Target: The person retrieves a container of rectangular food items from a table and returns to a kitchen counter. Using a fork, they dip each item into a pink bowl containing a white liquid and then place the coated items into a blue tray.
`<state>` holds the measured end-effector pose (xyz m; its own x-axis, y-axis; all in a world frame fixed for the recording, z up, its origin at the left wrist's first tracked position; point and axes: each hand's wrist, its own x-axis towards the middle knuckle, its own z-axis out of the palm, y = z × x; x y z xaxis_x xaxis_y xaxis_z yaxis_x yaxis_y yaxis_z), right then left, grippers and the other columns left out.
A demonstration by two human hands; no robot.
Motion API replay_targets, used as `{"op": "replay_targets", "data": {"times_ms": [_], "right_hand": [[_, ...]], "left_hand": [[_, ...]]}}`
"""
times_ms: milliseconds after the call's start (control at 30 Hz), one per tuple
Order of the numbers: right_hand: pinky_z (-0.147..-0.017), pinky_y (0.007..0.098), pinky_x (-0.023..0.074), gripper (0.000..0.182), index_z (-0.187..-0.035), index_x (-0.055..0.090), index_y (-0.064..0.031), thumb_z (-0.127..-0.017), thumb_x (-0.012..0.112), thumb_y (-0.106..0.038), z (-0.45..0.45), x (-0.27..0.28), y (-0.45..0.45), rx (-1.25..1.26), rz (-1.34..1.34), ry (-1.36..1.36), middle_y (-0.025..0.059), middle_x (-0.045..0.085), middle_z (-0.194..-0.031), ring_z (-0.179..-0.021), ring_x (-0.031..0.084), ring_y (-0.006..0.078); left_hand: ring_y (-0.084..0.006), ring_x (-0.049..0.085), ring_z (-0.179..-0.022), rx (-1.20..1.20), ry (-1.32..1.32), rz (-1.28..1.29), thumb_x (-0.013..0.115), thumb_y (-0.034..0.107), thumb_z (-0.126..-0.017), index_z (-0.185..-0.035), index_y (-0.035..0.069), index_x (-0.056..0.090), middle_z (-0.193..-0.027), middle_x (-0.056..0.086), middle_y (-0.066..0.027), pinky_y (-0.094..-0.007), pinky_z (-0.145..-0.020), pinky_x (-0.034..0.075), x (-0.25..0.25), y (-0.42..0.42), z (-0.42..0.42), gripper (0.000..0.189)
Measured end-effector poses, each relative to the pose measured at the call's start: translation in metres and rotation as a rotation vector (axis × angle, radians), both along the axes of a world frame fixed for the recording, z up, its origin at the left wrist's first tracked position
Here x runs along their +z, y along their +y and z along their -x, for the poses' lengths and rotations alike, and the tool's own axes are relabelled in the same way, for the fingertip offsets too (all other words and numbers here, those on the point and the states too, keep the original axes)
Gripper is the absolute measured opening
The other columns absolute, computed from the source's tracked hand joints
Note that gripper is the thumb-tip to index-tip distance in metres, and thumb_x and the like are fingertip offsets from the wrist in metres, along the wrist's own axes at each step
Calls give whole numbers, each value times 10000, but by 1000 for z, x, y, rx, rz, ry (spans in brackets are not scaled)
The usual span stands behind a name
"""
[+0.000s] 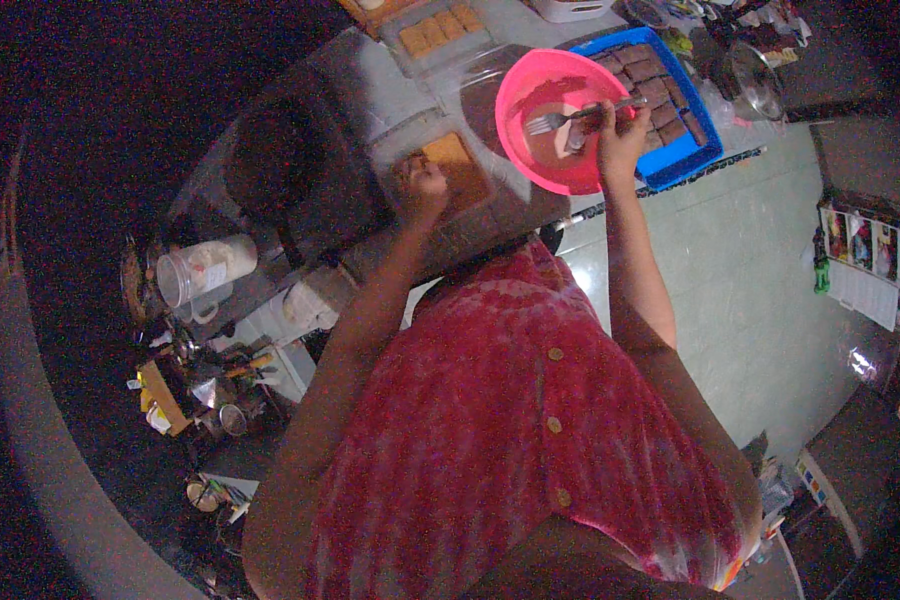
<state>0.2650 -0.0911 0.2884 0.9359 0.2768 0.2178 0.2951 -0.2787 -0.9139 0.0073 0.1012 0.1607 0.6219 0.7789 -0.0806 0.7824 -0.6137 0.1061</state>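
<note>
My right hand (pixel 624 142) grips a metal fork (pixel 551 122), its tines pointing left over a pink plastic bowl (pixel 514 161). Some pale and brownish contents show inside the bowl, too blurred to name. Partly behind the bowl, a blue tray (pixel 667 161) carries rows of brown rectangular pieces (pixel 649 69). My left hand (pixel 422 187) is over a shallow tray (pixel 478 202) with a flat golden-brown slab (pixel 452 154) in it. Its fingers are curled, and dim light hides whether anything is between them.
Another tray with golden-brown pieces (pixel 442 31) sits at the far side of the counter, near a white basket (pixel 570 9). A clear lidded jar (pixel 208 270) lies to the left, before cluttered utensils (pixel 229 394). A glass lid (pixel 756 82) stands right of the blue tray.
</note>
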Motion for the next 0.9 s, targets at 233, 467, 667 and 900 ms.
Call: {"op": "replay_targets", "data": {"times_ms": [233, 467, 667, 900], "right_hand": [[-783, 341, 496, 339, -1130, 444, -6, -930, 632, -207, -16, -20, -12, -87, 37, -105, 146, 620, -996, -919, 618, 217], [-728, 324, 517, 287, -1078, 433, -7, -931, 621, -168, -25, -36, -7, -15, 100, -59, 167, 628, -980, -865, 647, 201], [-724, 329, 515, 289, -1076, 434, 0, -930, 622, -164, -10, -26, 1, -23, 52, -138, 167, 633, -941, -849, 652, 210], [-752, 354, 510, 329, -1083, 445, 21, -927, 631, -201, -12, -21, -5, -83, 88, -182, 187, 660, -943, -858, 660, 240]], "left_hand": [[-361, 572, -1110, -393, -187, 417, 518, 60, -839, -1131, 44, 597, -1044, 665, -155, -459, -949, 441, 52, 47, -2, 303], [-330, 495, -1232, -938, -19, 394, 497, -53, -763, -1252, 53, 543, -1337, 515, -130, -414, -1030, 417, 41, 62, -15, 502], [-349, 502, -1218, -783, -95, 655, 593, 76, -793, -1300, 23, 507, -1292, 521, -232, -396, -1013, 424, 46, 74, -1, 517], [-379, 448, -1267, -410, 473, 545, 696, 213, -768, -1366, -38, 399, -1378, 385, -328, -438, -1049, 381, 112, 56, -34, 713]]}}
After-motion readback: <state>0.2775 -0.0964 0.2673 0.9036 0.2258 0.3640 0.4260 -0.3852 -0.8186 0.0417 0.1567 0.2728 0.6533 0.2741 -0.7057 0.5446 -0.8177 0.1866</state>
